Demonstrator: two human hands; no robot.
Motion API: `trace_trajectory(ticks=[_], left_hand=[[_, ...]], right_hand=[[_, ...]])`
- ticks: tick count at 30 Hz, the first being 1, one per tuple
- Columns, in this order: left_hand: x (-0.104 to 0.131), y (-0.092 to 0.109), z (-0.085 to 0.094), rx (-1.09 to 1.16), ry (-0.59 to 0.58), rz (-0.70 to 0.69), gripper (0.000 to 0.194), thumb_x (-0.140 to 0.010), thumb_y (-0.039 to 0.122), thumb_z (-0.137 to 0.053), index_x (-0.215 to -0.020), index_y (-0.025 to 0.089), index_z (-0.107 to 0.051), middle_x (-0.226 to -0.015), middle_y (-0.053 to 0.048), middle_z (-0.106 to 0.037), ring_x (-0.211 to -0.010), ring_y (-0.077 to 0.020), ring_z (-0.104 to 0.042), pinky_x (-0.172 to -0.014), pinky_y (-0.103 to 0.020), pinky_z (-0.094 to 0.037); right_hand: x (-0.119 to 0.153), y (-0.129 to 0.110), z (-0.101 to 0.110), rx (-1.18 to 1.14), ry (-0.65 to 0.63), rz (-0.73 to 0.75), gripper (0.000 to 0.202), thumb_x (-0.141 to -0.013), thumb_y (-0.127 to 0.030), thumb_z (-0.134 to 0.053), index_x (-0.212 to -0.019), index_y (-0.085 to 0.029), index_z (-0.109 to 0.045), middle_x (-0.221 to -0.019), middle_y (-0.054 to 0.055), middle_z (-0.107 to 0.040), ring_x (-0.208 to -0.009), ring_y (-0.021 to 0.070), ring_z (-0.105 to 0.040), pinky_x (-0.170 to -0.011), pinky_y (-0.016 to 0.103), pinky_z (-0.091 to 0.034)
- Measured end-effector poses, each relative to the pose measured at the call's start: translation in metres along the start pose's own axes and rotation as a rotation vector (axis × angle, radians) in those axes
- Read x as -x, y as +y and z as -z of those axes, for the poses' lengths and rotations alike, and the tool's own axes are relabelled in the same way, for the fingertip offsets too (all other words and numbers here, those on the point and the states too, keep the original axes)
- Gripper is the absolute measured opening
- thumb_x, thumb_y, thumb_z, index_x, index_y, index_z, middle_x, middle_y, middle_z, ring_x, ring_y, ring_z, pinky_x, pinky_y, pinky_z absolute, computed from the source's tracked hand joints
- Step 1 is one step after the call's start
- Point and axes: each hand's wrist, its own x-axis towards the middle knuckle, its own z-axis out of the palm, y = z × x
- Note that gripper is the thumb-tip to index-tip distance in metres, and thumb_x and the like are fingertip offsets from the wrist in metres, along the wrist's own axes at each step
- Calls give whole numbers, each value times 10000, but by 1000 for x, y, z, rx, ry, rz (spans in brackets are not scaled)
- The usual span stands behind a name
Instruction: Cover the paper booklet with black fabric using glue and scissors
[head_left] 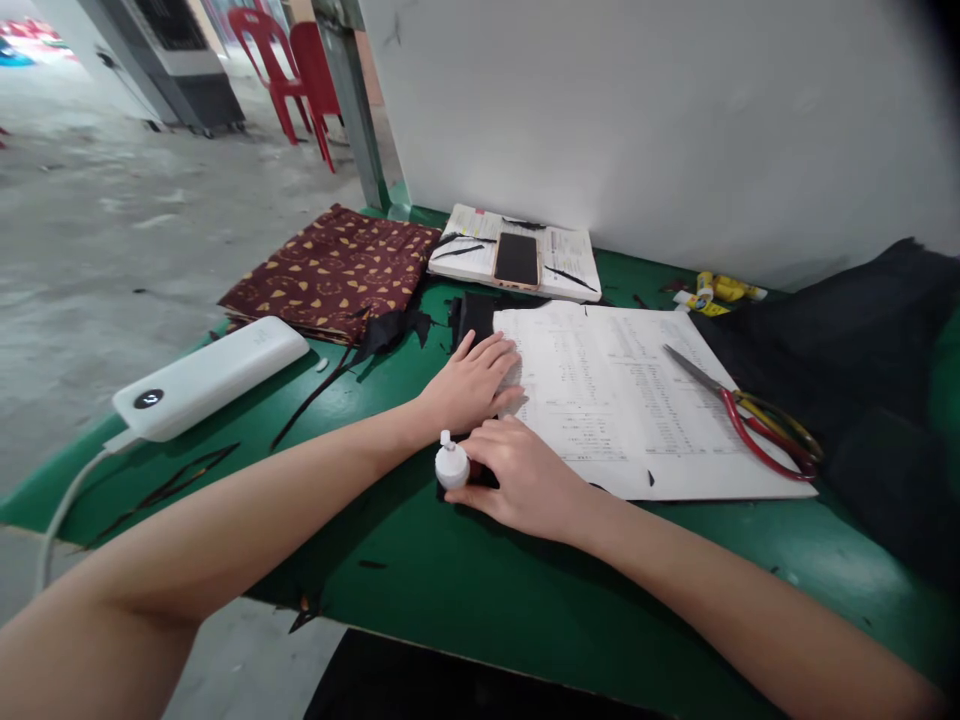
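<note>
My left hand lies flat with its fingers spread, at the left edge of a sheet of paper printed with columns of text. Black cloth shows just beyond it. Closer to me, my right hand is closed around a small bottle with a white cap and a little knob on top. Fingers and cap hide most of the bottle's body. Scissors with red and yellow handles rest on the right side of the paper, blades pointing away to the left.
A white power bank with a cable lies at left on the green table. Behind are a brown patterned cloth and a phone on an open book. Yellow tubes and black fabric lie at right.
</note>
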Motion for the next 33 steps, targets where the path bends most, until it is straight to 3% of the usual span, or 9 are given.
trace_trajectory(ticks=[4,9,13,17,22,25,31,33], left_hand=[[-1,-2,-3,7,7,1,535,-1005,472,-323,-1402,124,-410,-1521,-125,-396,-1462,-269,-250,-1205,-527,-143],[0,-5,-6,23,12,-9,536,-1000,487,-326,-1396,136,-415,-1520,-118,-399,-1468,-259,-235,-1212,-521,-122],[1,-3,-3,32,7,-11,523,-1003,471,-323,-1395,136,-415,-1516,-118,-404,-1465,-261,-244,-1210,-521,-133],[0,-1,0,35,0,7,497,-1005,454,-321,-1395,162,-420,-1518,-119,-403,-1460,-259,-261,-1208,-520,-136],[-1,1,2,30,-11,17,503,-1000,449,-346,-1389,140,-424,-1516,-118,-407,-1458,-261,-267,-1207,-526,-148],[-1,1,3,18,-10,13,502,-999,450,-355,-1381,134,-435,-1515,-119,-411,-1457,-267,-271,-1204,-532,-160],[-1,-2,-1,4,8,-4,507,-1000,457,-348,-1389,142,-423,-1516,-125,-407,-1459,-264,-265,-1202,-539,-170],[-1,-3,-2,8,10,-8,502,-998,458,-352,-1386,148,-425,-1517,-123,-404,-1462,-261,-258,-1206,-535,-161]], right_hand=[[1,-3,-2,-70,55,-90,271,-773,-365,-756,-735,-171,-571,-728,4,-621,-716,148,-539,-664,292,-371],[8,-10,15,-170,192,-216,306,-777,-396,-723,-676,-200,-511,-655,-36,-577,-606,111,-487,-612,274,-364],[12,-8,23,-159,141,-224,335,-754,-378,-728,-640,-205,-464,-618,-40,-544,-596,114,-479,-602,275,-360],[10,-7,12,-46,14,-134,292,-774,-388,-726,-707,-192,-519,-713,-4,-602,-699,151,-529,-691,310,-376],[5,-12,5,42,-73,-118,275,-780,-377,-743,-747,-175,-559,-733,13,-638,-715,169,-549,-681,315,-357],[5,-12,8,41,-65,-148,280,-776,-385,-737,-738,-176,-555,-730,13,-636,-709,167,-548,-671,310,-355],[12,-10,20,87,70,-147,258,-758,-383,-662,-730,-197,-484,-698,4,-575,-699,162,-517,-687,302,-370],[15,-8,25,116,38,-154,248,-759,-374,-639,-724,-203,-462,-683,-4,-559,-673,154,-497,-704,308,-379]])
